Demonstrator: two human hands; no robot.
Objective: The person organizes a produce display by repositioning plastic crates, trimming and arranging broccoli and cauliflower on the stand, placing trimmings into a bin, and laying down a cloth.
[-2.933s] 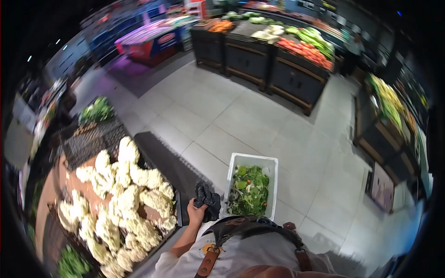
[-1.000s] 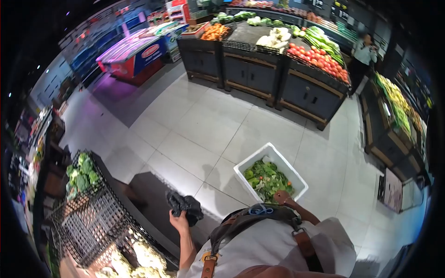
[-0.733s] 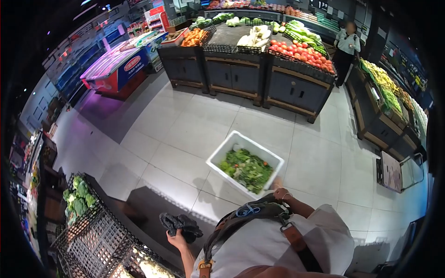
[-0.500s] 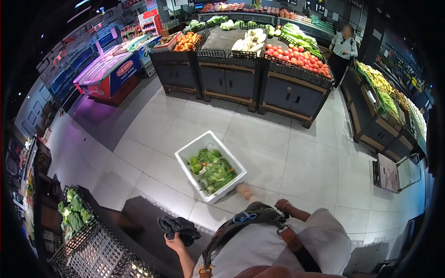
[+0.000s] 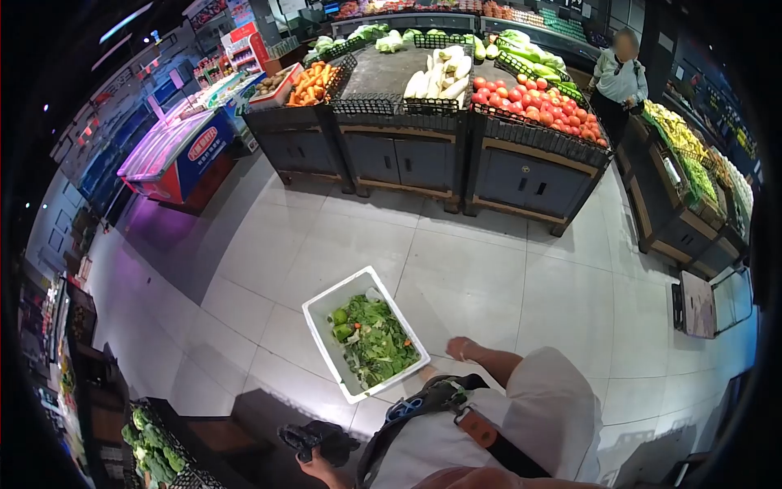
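Note:
My left hand (image 5: 318, 468) is closed on a crumpled black plastic bag (image 5: 320, 441) at the bottom, left of my body. My right hand (image 5: 462, 348) hangs over the floor to the right of a white foam box (image 5: 333, 357), apart from it. Its fingers are too small and blurred to read. The box stands on the floor at an angle, just ahead of my body. Loose green leaves (image 5: 376, 338) and a few orange bits lie inside it. Skin, probably part of a foot, shows at the box's near right corner.
Display stands with carrots (image 5: 311, 84), white vegetables (image 5: 441, 75) and tomatoes (image 5: 533, 104) run across the back. A person (image 5: 619, 81) stands behind them at the right. A freezer (image 5: 181, 159) is at the left, broccoli (image 5: 153, 447) at lower left, and a flat cart (image 5: 698, 305) at right.
The white box has shifted left and turned relative to my body. My right hand, earlier at its near edge, is now apart from it. The black bag stays in my left hand.

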